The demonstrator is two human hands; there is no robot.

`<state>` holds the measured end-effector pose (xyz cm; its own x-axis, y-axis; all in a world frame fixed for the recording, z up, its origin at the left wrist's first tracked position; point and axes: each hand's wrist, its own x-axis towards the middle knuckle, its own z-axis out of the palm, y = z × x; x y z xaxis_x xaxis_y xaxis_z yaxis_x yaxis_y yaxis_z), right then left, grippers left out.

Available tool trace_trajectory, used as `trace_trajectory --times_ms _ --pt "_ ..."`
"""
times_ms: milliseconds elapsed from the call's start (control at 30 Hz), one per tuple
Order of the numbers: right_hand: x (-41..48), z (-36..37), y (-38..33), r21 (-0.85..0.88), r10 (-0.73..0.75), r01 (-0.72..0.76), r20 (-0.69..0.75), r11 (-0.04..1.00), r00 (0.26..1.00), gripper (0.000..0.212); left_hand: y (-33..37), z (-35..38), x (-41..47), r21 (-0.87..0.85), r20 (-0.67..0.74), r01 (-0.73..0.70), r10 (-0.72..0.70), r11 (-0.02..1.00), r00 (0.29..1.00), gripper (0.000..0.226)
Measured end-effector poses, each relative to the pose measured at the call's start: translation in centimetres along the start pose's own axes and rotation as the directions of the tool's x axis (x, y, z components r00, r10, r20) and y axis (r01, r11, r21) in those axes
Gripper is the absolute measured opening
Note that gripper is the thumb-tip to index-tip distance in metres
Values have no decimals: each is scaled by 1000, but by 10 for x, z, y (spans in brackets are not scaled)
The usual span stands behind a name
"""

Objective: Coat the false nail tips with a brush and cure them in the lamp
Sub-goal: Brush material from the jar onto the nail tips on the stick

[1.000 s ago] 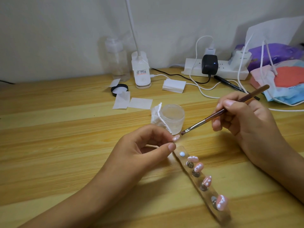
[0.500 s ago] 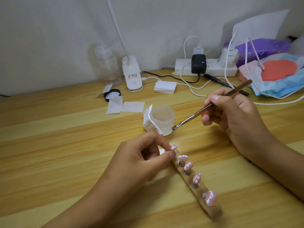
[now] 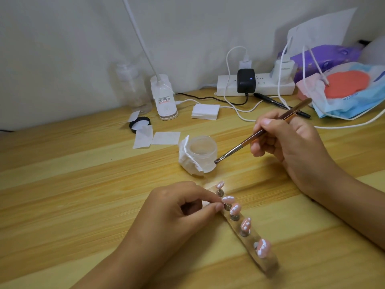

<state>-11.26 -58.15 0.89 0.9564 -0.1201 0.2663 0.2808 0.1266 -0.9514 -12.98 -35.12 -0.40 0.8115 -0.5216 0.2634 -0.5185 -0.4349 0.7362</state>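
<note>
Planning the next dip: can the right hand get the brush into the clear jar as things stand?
Probably yes. The jar looks lidless, the right hand holds the brush with its tip by the jar's right wall, nothing between. The left hand pinches at the nail holder, well clear.

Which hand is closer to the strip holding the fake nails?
Left. The left hand pinches the strip at its far end, touching it. The right hand is apart from it, farther back and to the right, holding the brush.
</note>
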Motion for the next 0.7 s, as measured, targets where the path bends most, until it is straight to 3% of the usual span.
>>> trace_trajectory --times_ms 133,367,567,700 --pt "0 0 0 -5 -3 3 3 1000 1000 19 1 2 -1 8 27 -32 32 999 999 16" --pt "-1 -1 -1 -7 -32 32 25 999 999 21 2 10 0 18 -23 50 -50 999 998 20" --pt "-6 2 -7 -53 -80 78 -45 996 996 21 4 4 2 -190 59 180 -172 965 983 5" --pt "-7 5 -25 -213 -172 147 -104 966 980 24 4 -3 0 -414 109 227 -200 881 974 9"
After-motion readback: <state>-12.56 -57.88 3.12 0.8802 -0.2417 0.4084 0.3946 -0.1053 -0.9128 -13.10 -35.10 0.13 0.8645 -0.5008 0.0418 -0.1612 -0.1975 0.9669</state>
